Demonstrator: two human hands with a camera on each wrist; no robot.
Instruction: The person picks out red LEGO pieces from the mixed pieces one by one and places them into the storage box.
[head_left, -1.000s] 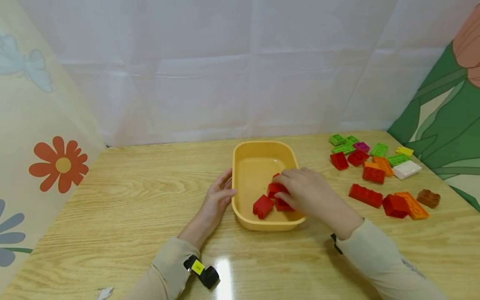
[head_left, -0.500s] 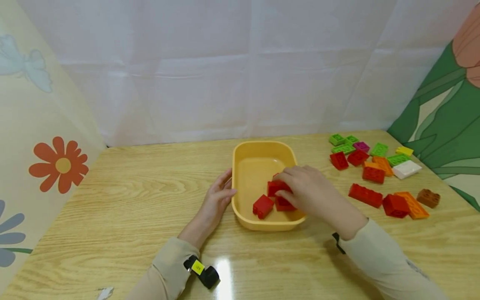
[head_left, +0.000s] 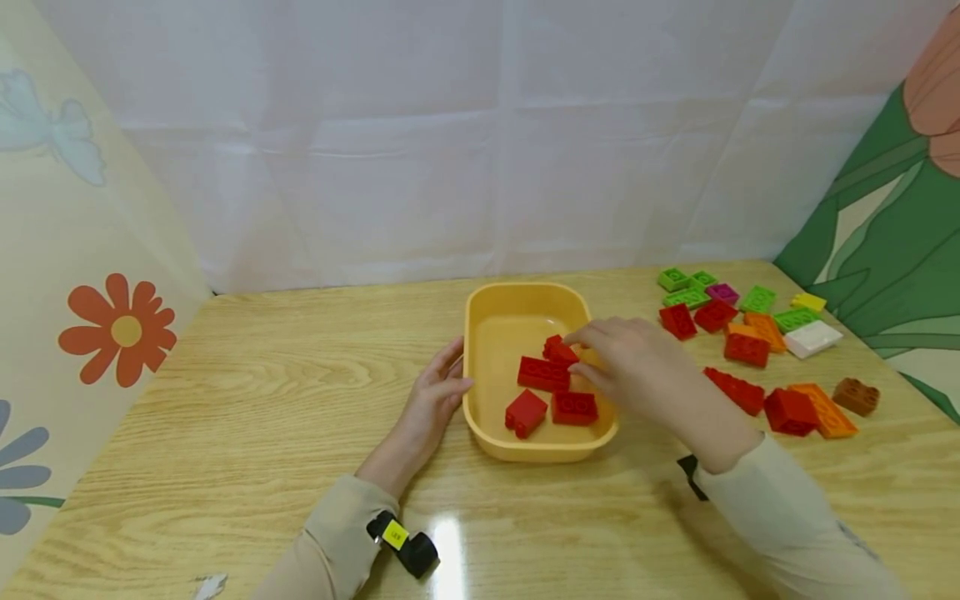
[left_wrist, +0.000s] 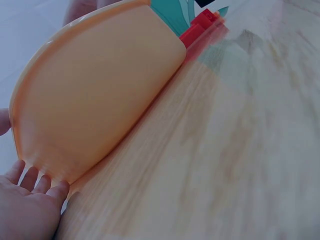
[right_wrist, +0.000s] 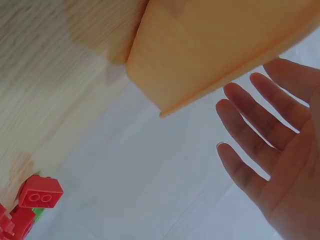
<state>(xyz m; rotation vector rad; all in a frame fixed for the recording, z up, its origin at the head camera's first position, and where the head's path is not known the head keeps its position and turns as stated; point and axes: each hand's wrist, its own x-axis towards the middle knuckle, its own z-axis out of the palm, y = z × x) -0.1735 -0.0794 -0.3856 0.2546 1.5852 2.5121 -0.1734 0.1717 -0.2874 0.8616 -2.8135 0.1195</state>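
A yellow plastic bin (head_left: 491, 333) stands on the wooden table with several red toy bricks inside, among them a long brick (head_left: 542, 374), a brick with its studs to the side (head_left: 527, 413) and a brick (head_left: 574, 408) near the front right corner. My left hand (head_left: 429, 408) rests against the bin's left side; in the left wrist view its fingers (left_wrist: 42, 185) touch the outer wall. Over the right rim hovers my right hand (head_left: 637, 367), fingertips close above the bricks. The right wrist view shows its fingers (right_wrist: 255, 132) spread and loosely bent, holding nothing.
Loose bricks lie on the right of the table: green bricks (head_left: 686, 297) at the back, red bricks (head_left: 792, 412), an orange plate (head_left: 828, 412), a white brick (head_left: 814, 339) and a brown brick (head_left: 857, 397). A white curtain (head_left: 375, 167) hangs behind.
My right hand has let go of the long red brick, which now lies in the bin, and has drawn back slightly up and to the right. The left hand has stayed put.
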